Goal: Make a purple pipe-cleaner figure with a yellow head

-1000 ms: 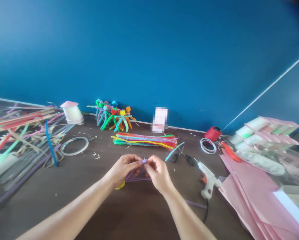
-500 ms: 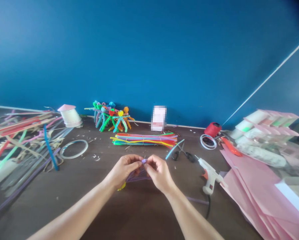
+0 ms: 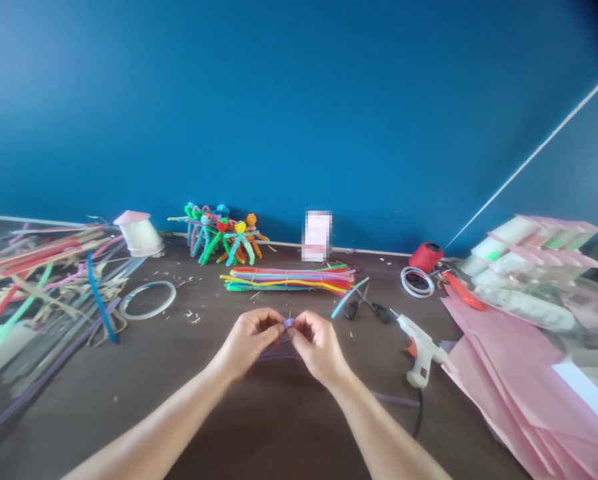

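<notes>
Between my fingertips is a purple pipe cleaner [image 3: 289, 323], wound into a small knot with a thin wire end poking up. My left hand [image 3: 257, 335] pinches it from one side, thumb and forefinger together. From the other side my right hand [image 3: 315, 339] grips the same knot. More purple pipe cleaner shows below, between and behind the hands, partly hidden by the fingers. Just beyond them lies a tied bundle of coloured pipe cleaners [image 3: 289, 279]. To its right are scissors [image 3: 365, 308] with a light blue strip by the blades.
Several pipe-cleaner figures [image 3: 223, 233] stand by the blue wall. Loose strips [image 3: 43, 267] and a paper cup-like tower [image 3: 141, 235] are at left. A glue gun [image 3: 421, 350], red thread spool [image 3: 425, 257], tape rolls and pink sheets [image 3: 509, 387] lie to the right.
The yellow piece seen under my left hand is now out of sight. Both hands keep their pinch on the purple knot, with only slight finger movement.
</notes>
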{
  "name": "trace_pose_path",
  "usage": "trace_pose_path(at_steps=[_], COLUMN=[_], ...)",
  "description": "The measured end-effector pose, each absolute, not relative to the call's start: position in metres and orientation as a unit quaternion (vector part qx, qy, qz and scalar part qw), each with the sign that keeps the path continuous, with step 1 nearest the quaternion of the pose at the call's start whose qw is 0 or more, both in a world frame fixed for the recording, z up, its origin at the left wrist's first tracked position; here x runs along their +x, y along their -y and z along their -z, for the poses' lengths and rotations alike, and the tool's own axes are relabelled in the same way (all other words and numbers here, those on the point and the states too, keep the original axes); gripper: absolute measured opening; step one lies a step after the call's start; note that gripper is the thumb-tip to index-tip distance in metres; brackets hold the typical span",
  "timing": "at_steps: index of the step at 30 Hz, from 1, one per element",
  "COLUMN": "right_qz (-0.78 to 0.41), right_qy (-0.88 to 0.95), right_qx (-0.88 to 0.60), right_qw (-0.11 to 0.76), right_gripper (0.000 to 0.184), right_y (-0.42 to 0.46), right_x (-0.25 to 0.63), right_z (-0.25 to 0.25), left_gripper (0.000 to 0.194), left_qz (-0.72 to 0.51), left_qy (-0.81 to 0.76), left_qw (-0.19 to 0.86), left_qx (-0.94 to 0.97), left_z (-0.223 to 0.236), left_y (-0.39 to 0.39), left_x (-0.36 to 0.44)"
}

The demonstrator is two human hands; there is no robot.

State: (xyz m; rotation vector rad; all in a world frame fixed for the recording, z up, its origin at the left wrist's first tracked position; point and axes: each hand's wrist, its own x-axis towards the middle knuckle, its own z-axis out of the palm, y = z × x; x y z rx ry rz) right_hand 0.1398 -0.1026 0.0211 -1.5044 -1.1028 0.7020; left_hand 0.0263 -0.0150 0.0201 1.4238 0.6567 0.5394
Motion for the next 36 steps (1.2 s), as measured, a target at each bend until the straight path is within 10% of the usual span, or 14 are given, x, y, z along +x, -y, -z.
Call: trace_pose_path(at_steps=[14,23,30,36], right_qz=[-0.372,-0.087,-0.023,-0.161], right_qy=[0.415,0.602,0.676,0.594], right_qx=[-0.634,-0.700,-0.674,-0.670], right_qw=[0.535,0.375,0.298,0.415], right_gripper=[0.009,0.010,0.013,0.007], right_y=[0.101,0.110,0.113,0.108], right_x=[0.132,0.139,0.143,0.147], right_z=[-0.022,-0.024,-0.030,-0.029], left_gripper=[0.010,0.016,0.016,0.018], left_qz=[-0.326,-0.241,-0.176,-0.148], left_qy=[-0.259,-0.245,-0.208,-0.175], left_qw=[0.322,0.199,0.181,0.272], left_qx=[0.850,0.918,0.945,0.935], left_z=[-0.019,-0.024,-0.031,-0.036], left_y=[0.016,0.016,0.016,0.007], left_x=[0.019,0.014,0.012,0.010])
